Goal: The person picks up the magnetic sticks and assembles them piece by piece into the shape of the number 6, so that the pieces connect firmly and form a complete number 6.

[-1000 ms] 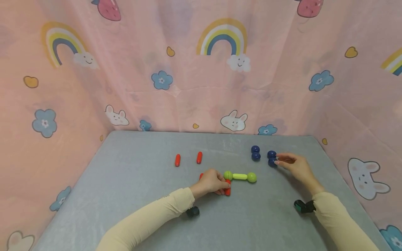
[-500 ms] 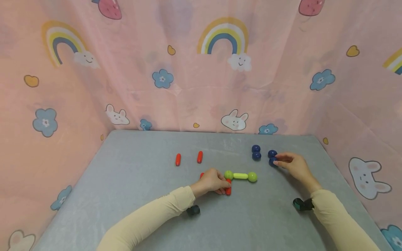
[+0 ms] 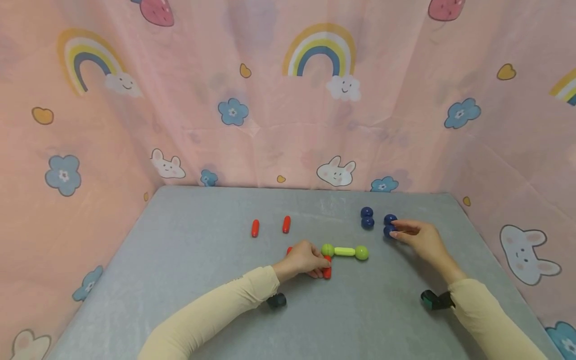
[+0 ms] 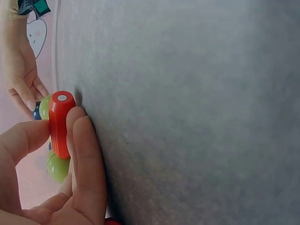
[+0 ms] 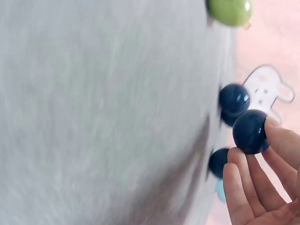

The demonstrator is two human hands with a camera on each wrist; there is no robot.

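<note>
My left hand [image 3: 306, 260] pinches a red rod [image 4: 60, 124] between thumb and fingers. A pale metal dot shows on the rod's end. The rod's far end is right at a green ball [image 3: 327, 250], which is joined by a yellow-green rod [image 3: 344, 251] to a second green ball [image 3: 361, 253]. At the right, my right hand [image 3: 420, 240] pinches a dark blue ball [image 5: 251, 132] between thumb and fingertips. Another blue ball [image 3: 390, 219] is just behind it. Part of one more red rod [image 3: 289, 250] shows behind the left hand.
Two red rods [image 3: 255, 228] lie farther back on the grey table [image 3: 202, 220]. Two more blue balls [image 3: 367, 223] sit together left of the right hand. Black wrist devices [image 3: 436, 300] hang under both sleeves. A pink patterned curtain [image 3: 270, 140] surrounds the table.
The right hand's thumb and the pinched blue ball have shifted very slightly left, and the right wrist has dipped a little. The left hand holds the red rod in the same place.
</note>
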